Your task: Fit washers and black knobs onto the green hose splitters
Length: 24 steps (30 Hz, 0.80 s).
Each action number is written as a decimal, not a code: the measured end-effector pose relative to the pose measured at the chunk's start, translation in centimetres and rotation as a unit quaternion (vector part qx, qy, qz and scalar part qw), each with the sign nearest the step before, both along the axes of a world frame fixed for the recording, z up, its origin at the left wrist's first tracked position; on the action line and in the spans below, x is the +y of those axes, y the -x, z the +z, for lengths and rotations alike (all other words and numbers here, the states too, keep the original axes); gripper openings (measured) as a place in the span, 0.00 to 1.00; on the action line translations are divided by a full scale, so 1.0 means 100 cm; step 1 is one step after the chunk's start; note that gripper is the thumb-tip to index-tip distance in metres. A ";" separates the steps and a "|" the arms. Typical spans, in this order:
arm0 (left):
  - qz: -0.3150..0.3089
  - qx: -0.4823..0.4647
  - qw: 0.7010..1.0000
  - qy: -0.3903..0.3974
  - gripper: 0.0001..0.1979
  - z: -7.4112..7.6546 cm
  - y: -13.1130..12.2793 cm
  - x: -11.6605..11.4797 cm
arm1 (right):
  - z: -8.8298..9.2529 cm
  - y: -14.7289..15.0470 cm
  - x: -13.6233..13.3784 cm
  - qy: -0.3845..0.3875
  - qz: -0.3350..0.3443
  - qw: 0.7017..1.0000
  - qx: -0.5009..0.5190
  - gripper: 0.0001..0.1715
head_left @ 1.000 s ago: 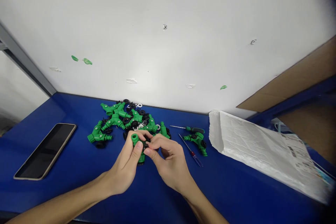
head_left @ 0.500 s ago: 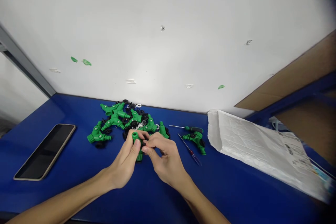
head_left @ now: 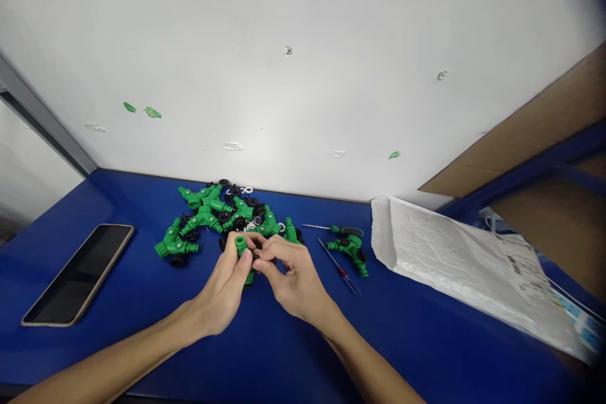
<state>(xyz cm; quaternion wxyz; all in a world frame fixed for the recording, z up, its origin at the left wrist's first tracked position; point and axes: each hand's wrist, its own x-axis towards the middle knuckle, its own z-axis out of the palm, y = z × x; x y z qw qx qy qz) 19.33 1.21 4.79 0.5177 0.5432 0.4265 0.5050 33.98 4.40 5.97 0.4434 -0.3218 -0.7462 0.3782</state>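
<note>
My left hand (head_left: 222, 284) grips a green plastic Y-shaped hose connector (head_left: 242, 254), with one green port standing up beside the thumb. My right hand (head_left: 290, 278) pinches a small black part (head_left: 257, 254) against the connector, and the fingers hide most of it. Just beyond my hands lies a heap of similar green connectors (head_left: 203, 218), mixed with black fittings (head_left: 239, 223) and white rings (head_left: 239, 190). One more green connector (head_left: 350, 251) lies apart to the right, out of reach of my fingers.
Two screwdrivers lie right of the heap, one green-handled (head_left: 345, 231), one thin with a clear-red handle (head_left: 338, 268). A smartphone (head_left: 78, 274) lies on the blue table (head_left: 118, 353) at left. A white labelled bag (head_left: 454, 268) lies at right against the white wall (head_left: 284, 76).
Both hands stay on the connector, with only slight finger shifts around the black part. The whole scene has drifted slightly left in view.
</note>
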 end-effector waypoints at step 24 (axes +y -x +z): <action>0.003 -0.332 0.924 0.191 0.09 -0.003 -0.009 0.006 | -0.009 0.010 -0.011 -0.096 -0.086 0.990 -0.056 0.21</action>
